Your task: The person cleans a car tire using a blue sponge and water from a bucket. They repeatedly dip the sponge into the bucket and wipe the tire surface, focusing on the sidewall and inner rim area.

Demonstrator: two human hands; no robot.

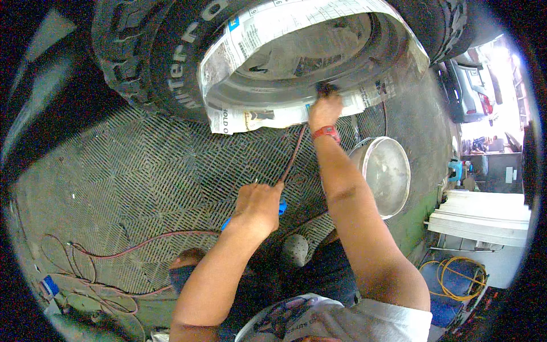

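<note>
A large off-road tyre stands ahead of me, its silver-grey wheel rim ringed by newspaper sheets. My right hand, a red watch on its wrist, is closed at the rim's lower lip. A small dark pad-like piece shows at its fingertips; its exact kind is unclear. Lower and to the left, my left hand is closed around a blue object that shows on both sides of the fist. A thin reddish hose runs up from beside that hand toward the wheel.
Right of my right forearm is a round, pale bucket. Reddish hose loops lie on the patterned floor at left. A coiled yellow hose and white panels are at the right; a silver car stands beyond.
</note>
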